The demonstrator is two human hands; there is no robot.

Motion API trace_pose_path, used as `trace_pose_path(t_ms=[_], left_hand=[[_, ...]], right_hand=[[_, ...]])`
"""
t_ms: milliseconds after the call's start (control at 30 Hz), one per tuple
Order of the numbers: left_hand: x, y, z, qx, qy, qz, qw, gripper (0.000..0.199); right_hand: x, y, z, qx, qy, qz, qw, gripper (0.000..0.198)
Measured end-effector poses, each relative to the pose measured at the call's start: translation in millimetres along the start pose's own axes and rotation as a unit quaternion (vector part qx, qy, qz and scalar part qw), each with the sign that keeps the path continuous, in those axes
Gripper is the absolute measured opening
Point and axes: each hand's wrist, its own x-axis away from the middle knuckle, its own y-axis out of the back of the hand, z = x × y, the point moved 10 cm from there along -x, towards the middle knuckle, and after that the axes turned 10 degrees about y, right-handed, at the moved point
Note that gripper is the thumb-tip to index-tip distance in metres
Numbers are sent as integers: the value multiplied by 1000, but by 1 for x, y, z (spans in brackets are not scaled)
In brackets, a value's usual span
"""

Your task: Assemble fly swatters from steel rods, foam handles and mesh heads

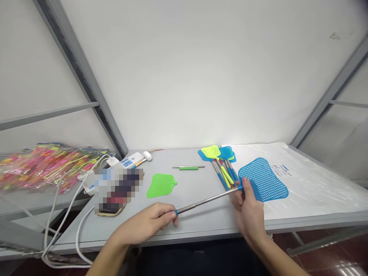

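Observation:
A blue fly swatter [211,199] with a telescopic metal rod spans both hands above the table's front part. Its handle end sits in my left hand [153,221], whose fingers are closed around it. At the other end, my right hand [249,209] pinches the neck below the blue mesh head. On the table between the hands and the wall lies a loose green swatter head [161,185]. Behind it rests a metal rod with a green handle [189,168]. A pile of blue and yellow fly swatters [222,168] lies just beyond my right hand.
White packaging sheet [313,188] covers the table's right side. On the left are a power strip [130,161], white cables [76,195], a phone [110,211] and a blurred-out patch. Bagged colourful items [48,166] fill a shelf farther left. Metal posts [86,76] flank the table.

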Motion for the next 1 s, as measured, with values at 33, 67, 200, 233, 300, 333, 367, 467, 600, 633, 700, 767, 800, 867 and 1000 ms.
trace_pose_path(t_ms=[33,67,200,233,300,333,367,467,600,633,700,767,800,867,1000], left_hand=[[-3,-5,-5,6,-4,-4,1000,49],[-5,-8,-10,10,-6,-9,1000,48],[-2,-21,-27,29,-17,-25,999,47],[-2,-25,-32,34,-21,-24,999,46],[-1,-33,-39,47,-25,-19,998,46],[-2,-37,-41,55,-24,-15,998,46],[-2,-39,-42,65,-21,-10,998,46],[-5,-43,-36,110,-5,7,994,46],[-14,-52,-32,228,-15,30,973,43],[-18,-58,-32,271,-17,37,962,41],[-26,-71,-33,359,-11,44,932,35],[-33,-83,-34,421,-9,37,906,35],[-36,-85,-35,433,-15,23,901,37],[-38,-80,-36,419,-44,-34,906,36],[-30,-41,-29,301,-92,-199,928,28]], right_hand=[[6,-5,-1,-8,-1,-3,1000,38],[12,-8,-1,-20,-2,-11,1000,41],[36,-14,-7,-5,-18,-27,999,39],[44,-16,-12,11,-34,-22,999,38],[60,-21,-26,30,-64,-2,998,40],[65,-23,-31,34,-72,8,997,40],[69,-25,-34,34,-74,16,997,41],[69,-30,-36,24,-71,35,997,38],[72,-52,-41,16,-104,161,981,36],[77,-61,-44,22,-119,213,969,37],[88,-73,-50,40,-135,303,943,36],[91,-78,-50,66,-116,349,928,32],[88,-78,-48,83,-97,357,925,30],[73,-74,-40,120,-60,356,925,30],[29,-55,-21,244,-27,351,903,35]])
